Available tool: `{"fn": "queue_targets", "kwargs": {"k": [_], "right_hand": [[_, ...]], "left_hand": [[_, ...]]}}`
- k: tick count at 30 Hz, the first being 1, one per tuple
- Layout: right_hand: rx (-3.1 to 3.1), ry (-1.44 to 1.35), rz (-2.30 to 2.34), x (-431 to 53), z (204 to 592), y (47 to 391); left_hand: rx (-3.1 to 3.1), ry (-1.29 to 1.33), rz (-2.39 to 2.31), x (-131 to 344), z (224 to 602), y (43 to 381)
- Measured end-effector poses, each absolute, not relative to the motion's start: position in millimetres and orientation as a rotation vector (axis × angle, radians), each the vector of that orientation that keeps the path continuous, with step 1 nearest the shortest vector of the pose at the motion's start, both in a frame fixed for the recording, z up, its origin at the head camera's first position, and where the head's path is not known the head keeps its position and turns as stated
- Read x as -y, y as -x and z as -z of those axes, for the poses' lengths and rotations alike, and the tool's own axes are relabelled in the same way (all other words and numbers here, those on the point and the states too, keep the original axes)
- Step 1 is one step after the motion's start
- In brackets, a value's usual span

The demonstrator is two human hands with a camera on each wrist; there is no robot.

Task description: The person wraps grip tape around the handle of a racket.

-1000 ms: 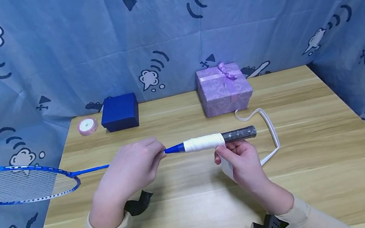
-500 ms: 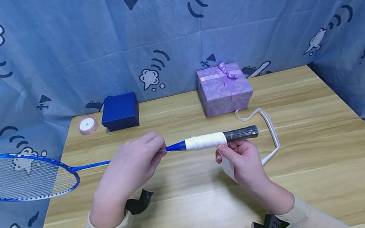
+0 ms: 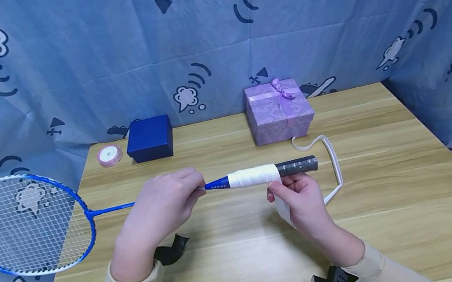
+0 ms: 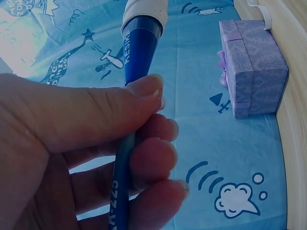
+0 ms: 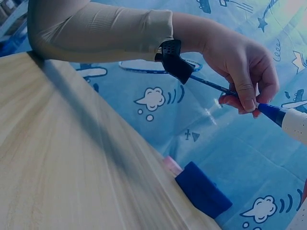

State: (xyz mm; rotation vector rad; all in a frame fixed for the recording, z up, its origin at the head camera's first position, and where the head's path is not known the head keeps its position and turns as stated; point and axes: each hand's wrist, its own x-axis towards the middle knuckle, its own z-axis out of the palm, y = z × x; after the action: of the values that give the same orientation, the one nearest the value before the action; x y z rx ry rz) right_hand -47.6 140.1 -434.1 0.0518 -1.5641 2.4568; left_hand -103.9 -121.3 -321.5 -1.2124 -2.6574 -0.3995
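Observation:
A blue and white badminton racket (image 3: 217, 184) is held level above the table, its strung head to the left. My left hand (image 3: 169, 201) pinches its thin shaft between thumb and fingers, just below the blue cone (image 4: 141, 45). White perforated grip tape (image 3: 254, 176) is wound round the handle from the cone to about midway. Beyond it the black handle end (image 3: 298, 165) is bare. With thumb and fingers my right hand (image 3: 304, 200) pinches the tape just under the handle, where the winding ends. Its loose tail (image 3: 334, 163) passes behind that hand and curls over the table.
At the back of the wooden table (image 3: 392, 183) stand a purple gift box (image 3: 279, 115) with a bow and a dark blue box (image 3: 149, 139). A pink-edged ribbon roll (image 3: 109, 155) lies left of them. A patterned blue curtain (image 3: 210, 40) hangs behind.
The racket has turned about its shaft: its head, nearly edge-on before, now shows a wider face, and lettering appears on the cone. Both hands keep their places and holds.

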Motion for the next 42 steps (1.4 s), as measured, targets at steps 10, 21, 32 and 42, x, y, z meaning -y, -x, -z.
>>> {"fn": "queue_targets", "kwargs": {"k": [10,21,32,42], "right_hand": [[1.547,-0.004,-2.459,-140.3,434.7,48.2],[1.54,-0.086,-2.477,-143.2,434.5,45.6],[1.503,-0.176,-2.49,-143.3,433.3,45.6],[1.544,-0.117,-2.486,-143.5,433.9,46.2]], "left_hand": [[2.669,1.207,0.364,121.3,321.2,103.5],[2.697,1.192,0.338,120.8,321.9,103.5],[2.755,1.156,0.293,120.1,323.2,103.6],[2.819,1.151,0.313,119.8,323.0,103.9]]}}
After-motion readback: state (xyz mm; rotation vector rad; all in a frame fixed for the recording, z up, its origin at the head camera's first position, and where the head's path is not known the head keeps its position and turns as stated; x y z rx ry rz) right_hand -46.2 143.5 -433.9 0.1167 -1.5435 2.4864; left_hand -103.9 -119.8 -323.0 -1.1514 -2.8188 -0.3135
